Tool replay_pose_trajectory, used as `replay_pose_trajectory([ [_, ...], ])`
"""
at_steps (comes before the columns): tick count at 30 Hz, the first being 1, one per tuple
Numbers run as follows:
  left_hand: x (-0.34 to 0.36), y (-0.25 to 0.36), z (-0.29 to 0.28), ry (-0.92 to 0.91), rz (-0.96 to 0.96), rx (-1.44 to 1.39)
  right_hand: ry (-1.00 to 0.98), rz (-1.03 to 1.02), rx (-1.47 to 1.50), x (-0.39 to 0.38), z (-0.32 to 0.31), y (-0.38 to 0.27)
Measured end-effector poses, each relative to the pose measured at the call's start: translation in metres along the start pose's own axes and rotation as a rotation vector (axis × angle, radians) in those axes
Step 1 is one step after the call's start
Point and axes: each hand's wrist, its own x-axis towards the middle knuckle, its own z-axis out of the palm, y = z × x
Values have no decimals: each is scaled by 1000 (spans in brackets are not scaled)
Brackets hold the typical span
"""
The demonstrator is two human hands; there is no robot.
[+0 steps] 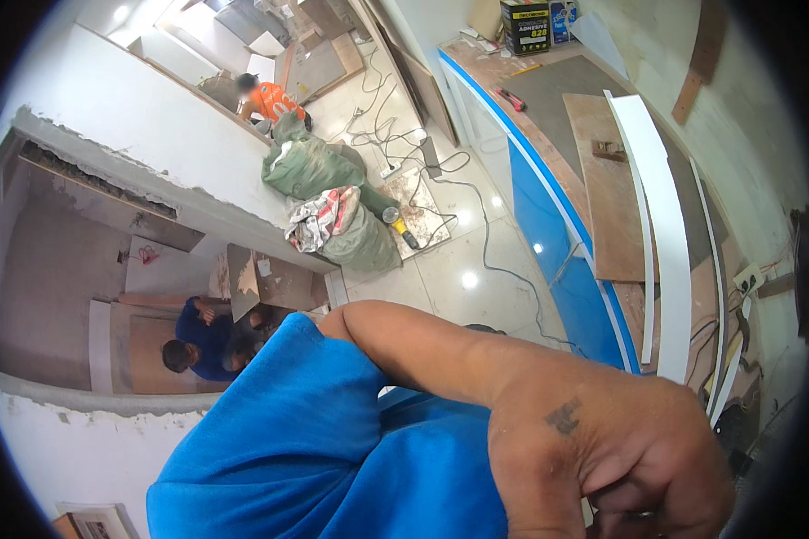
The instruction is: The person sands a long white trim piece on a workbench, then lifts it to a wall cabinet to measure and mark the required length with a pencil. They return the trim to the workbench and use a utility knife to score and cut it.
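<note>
My left arm, in a blue sleeve, reaches across the lower middle of the view from left to right. At the lower right my left hand (611, 458) is very close and large, with a dark mark on its skin. Its fingers curl in toward the lower edge; what they may hold is hidden. Behind the hand stands a blue-fronted counter (548, 216). On it lie a long white strip (656, 207), a brown board (598, 180) and a wooden hand plane (608, 151). My right hand is not in view.
A red cutter (511, 99) and a black adhesive can (525, 29) are on the counter. Green sacks (310, 166) and a yellow-and-black power tool (404, 234) sit on the tiled floor, with loose cables around. Two people work nearby, one in orange (274, 101), one in dark blue (208, 337).
</note>
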Motion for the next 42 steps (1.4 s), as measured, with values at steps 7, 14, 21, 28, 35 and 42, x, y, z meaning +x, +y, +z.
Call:
replay_pose_trajectory([
  [7, 33, -47, 52, 176, 33, -495, -93, -13, 19, 6, -26, 13],
  [14, 55, -65, 25, 11, -128, 55, -155, -23, 13, 8, -49, 18],
  [21, 56, -86, 43, 63, -103, 127, -275, -70, -51, 19, -82, 24],
  [28, 11, -74, 59, 169, 94, 225, -410, 74, -48, 41, -48, 19],
  [35, -27, -70, 88, 278, 290, 421, -694, 87, -191, 78, -3, -39],
  [42, -49, -77, 106, 344, 310, 710, -843, 49, -335, 108, 30, -46],
])
